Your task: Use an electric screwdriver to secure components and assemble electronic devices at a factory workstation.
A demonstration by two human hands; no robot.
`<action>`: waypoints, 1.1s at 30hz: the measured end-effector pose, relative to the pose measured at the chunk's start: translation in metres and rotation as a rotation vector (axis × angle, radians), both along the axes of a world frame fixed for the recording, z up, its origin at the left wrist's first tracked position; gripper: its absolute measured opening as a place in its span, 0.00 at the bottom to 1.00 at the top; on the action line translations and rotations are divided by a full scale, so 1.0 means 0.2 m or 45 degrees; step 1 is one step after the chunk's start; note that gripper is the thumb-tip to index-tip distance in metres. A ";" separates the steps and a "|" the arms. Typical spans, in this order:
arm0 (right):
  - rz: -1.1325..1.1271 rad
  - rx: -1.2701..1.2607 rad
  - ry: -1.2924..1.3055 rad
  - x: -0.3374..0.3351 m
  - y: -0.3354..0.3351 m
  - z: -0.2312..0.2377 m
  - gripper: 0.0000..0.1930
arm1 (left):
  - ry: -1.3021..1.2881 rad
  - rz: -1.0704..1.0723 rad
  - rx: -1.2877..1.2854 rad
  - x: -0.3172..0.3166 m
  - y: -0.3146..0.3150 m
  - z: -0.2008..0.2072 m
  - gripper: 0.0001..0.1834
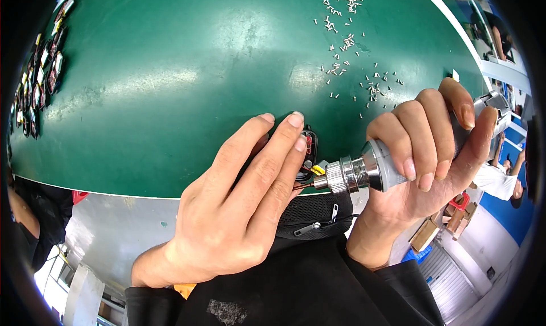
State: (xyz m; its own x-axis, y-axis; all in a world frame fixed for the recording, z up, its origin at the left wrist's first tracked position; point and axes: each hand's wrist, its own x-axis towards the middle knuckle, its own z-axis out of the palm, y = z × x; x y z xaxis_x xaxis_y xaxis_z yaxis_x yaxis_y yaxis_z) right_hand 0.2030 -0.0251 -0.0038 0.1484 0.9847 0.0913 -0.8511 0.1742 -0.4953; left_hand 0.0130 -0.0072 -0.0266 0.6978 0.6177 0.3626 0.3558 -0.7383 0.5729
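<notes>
A small black plastic casing (311, 151) with a red part inside lies near the table's front edge. My left hand (233, 203) grips it, with the fingers laid over its left side and the thumb mostly hidden beneath. My right hand (424, 149) is wrapped round a power screwdriver (355, 173) with a silver collar and grey body. The tool lies almost level, and its thin copper-coloured bit points left to the lower end of the casing, by the left fingertips. A yellow piece (317, 170) shows beside the bit. Whether the bit touches a screw is hidden.
Loose small screws (348, 41) are scattered over the green table (170, 115), heaped at the far edge. Several dark casings with white and yellow parts (42, 70) line the left side. A black zipped pouch (315, 215) sits against my waist. Other people are in the background.
</notes>
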 end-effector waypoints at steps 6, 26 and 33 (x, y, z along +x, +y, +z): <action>0.004 -0.009 0.012 0.00 0.00 0.00 0.15 | 0.001 0.004 0.022 0.00 0.00 -0.01 0.24; -0.004 0.096 -0.692 0.09 0.04 0.12 0.12 | 0.006 0.028 0.152 0.00 0.00 -0.04 0.20; 0.024 0.108 -0.706 0.10 0.05 0.11 0.13 | -0.001 0.024 0.159 0.01 0.00 -0.03 0.18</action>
State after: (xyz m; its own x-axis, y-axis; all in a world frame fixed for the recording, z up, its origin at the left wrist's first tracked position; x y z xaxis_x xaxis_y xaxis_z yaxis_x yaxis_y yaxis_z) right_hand 0.2223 -0.0153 0.0186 0.0382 0.9725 0.2299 -0.4703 0.2204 -0.8545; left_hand 0.0150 -0.0071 -0.0331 0.6862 0.5807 0.4382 0.3702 -0.7972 0.4768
